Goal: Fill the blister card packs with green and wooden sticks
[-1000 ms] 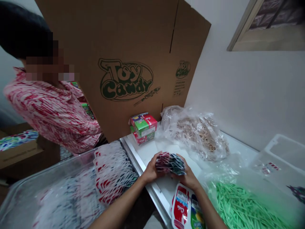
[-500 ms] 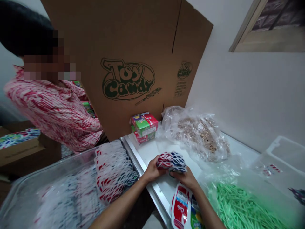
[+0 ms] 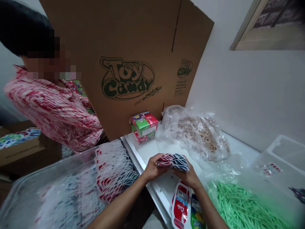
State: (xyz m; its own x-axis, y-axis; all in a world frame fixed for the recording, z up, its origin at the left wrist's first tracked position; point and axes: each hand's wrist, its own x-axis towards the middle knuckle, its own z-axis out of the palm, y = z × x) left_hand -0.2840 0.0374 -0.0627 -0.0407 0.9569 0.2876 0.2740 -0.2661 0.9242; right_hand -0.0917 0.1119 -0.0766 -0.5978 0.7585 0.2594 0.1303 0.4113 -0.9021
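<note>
A stack of red and blue packets with white wavy edges (image 3: 172,161) is held over the white table between my two hands. My left hand (image 3: 153,168) grips its left end, and my right hand (image 3: 187,175) grips its right end. Below my right hand, flat red Cola and green packets (image 3: 181,206) lie at the table's near edge. Many similar packets (image 3: 114,170) stand in rows in a clear plastic bin (image 3: 21,187) on the left; its nearer rows look hazy.
Small candy boxes (image 3: 145,125) sit against a large cardboard box (image 3: 128,28). Bags of brown sticks (image 3: 202,130) and green sticks (image 3: 245,206) lie rightward, beside a clear container (image 3: 286,152). A person in a red-and-white shirt (image 3: 54,111) stands left, near an open carton (image 3: 28,152).
The held stack has tilted, showing more of its wavy edges and less of its upper face. My right hand has shifted slightly right. The person's arm has moved a little.
</note>
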